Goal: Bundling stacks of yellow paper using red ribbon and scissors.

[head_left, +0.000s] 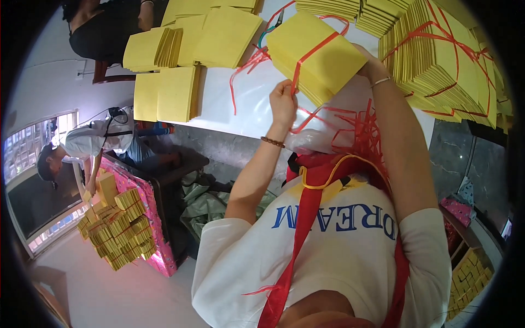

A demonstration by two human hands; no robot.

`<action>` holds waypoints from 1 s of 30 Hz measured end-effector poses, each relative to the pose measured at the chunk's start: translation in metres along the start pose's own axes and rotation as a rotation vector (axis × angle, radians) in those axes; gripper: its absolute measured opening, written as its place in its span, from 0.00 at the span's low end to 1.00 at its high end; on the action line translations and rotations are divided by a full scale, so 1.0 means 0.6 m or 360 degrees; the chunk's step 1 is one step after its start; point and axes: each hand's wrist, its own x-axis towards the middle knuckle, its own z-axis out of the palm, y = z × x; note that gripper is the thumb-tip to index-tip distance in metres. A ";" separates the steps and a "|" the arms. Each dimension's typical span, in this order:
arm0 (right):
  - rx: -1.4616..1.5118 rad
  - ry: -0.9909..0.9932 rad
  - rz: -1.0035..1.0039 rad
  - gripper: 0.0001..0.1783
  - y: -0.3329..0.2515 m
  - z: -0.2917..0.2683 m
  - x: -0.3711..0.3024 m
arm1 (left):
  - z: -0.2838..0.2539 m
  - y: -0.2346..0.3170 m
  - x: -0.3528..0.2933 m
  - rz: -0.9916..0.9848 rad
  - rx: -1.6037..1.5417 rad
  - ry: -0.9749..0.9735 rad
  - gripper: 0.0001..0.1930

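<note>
A bundle of yellow paper (328, 65), made of a thick stack of folded-looking sheets, is tilted above the white table, with a red plastic ribbon (314, 53) running across its top. My left hand (283, 104) is closed at the bundle's near left edge, pinching the ribbon where it comes down over the side. A loose ribbon tail hangs below that hand. My right hand (373, 66) grips the bundle's right corner; most of its fingers are hidden behind the paper. Teal-handled scissors (268, 33) lie just left of the bundle, partly under ribbon.
Untied yellow stacks (178, 93) cover the table's (219, 101) left side. A large ribbon-tied block (437, 52) stands at right. Tangled red ribbons (363, 131) hang at the front edge. At left, another person (98, 136) handles bundles on a pink-covered table (161, 246); someone else sits at the far left.
</note>
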 end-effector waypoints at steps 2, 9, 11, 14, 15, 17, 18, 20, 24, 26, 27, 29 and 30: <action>0.0118 0.0284 -0.0151 0.19 -0.008 0.032 -0.018 | 0.005 0.004 0.008 0.0164 0.0194 0.0035 0.09; 0.0167 0.0362 -0.0203 0.17 -0.018 0.053 -0.028 | 0.029 0.004 0.020 0.0540 0.0876 0.0443 0.10; 0.0251 0.0283 -0.0139 0.21 -0.005 0.040 -0.017 | 0.022 0.004 0.037 0.0110 -0.0058 0.0421 0.09; 0.0301 0.0227 -0.0183 0.21 0.014 0.027 -0.004 | 0.026 0.026 0.042 -0.0111 -0.0449 0.0394 0.08; 0.0439 0.0199 -0.0233 0.21 0.021 0.022 0.002 | 0.024 0.033 0.044 -0.0211 -0.0533 0.0280 0.09; 0.0456 0.0011 -0.0238 0.20 0.051 -0.045 0.016 | 0.029 0.051 0.060 -0.0318 -0.0542 0.0133 0.10; 0.0494 -0.0181 -0.0230 0.19 0.057 -0.068 0.022 | 0.030 0.057 0.065 -0.0431 -0.0530 -0.0004 0.11; 0.0506 -0.0021 -0.0235 0.19 0.058 -0.052 0.023 | 0.030 0.069 0.061 -0.0430 -0.0568 -0.0063 0.11; 0.0077 -0.0063 -0.0541 0.17 0.055 0.003 -0.011 | 0.004 0.074 0.057 -0.0542 -0.0817 -0.0287 0.12; -0.0552 0.0078 -0.1009 0.16 0.063 -0.009 -0.020 | 0.009 0.077 0.059 -0.0628 -0.1051 -0.0535 0.11; -0.1200 0.0206 -0.1424 0.15 0.068 -0.016 -0.027 | 0.015 0.076 0.059 -0.0648 -0.1041 -0.0574 0.11; -0.0443 0.0206 -0.1042 0.13 0.018 0.107 -0.092 | 0.000 0.106 0.029 -0.0533 -0.0945 -0.0346 0.12; 0.0288 0.0206 -0.0638 0.11 -0.006 0.157 -0.132 | -0.017 0.095 0.028 -0.0404 -0.0931 -0.0243 0.12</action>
